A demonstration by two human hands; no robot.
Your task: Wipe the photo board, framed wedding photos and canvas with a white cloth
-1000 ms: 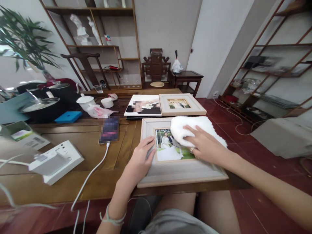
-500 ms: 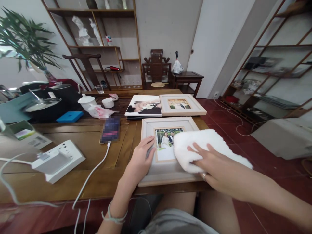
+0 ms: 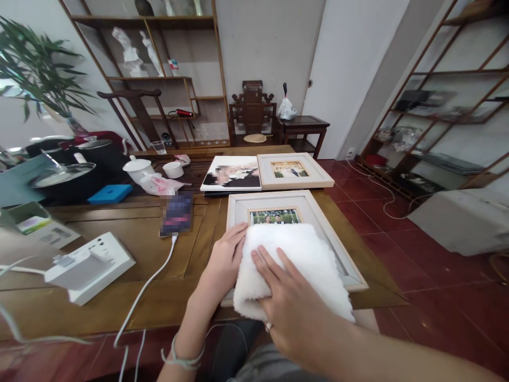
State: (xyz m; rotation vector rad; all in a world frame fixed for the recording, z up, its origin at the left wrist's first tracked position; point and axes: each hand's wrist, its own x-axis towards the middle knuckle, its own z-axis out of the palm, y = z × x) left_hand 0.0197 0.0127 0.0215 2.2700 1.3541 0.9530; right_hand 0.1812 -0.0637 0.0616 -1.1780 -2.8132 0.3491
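A light wooden picture frame (image 3: pixel 338 239) lies flat near the table's front edge, with a small photo (image 3: pixel 274 216) of two people in its middle. My left hand (image 3: pixel 222 262) grips its left side, fingers along the edge and partly behind the cloth. Pressed onto the glass is a fluffy white cloth (image 3: pixel 298 239), folded over at its left end, which hides the lower part of the photo. My right hand (image 3: pixel 292 305) holds this cloth, its fingers spread on top and the thumb tucked into the fold.
Behind lie a second picture frame (image 3: pixel 322 179) and a photo panel (image 3: pixel 234 178). To the left are a phone (image 3: pixel 177 212) on a white cable (image 3: pixel 149 281), a power strip (image 3: pixel 107 260), a blue box (image 3: pixel 109 193), a white teapot (image 3: pixel 138 167) and a black pan (image 3: pixel 66 183).
My right hand has swept the cloth leftward and toward me across the frame. The frame's right side now shows, while the lower photo is covered. My left hand stays at the left edge.
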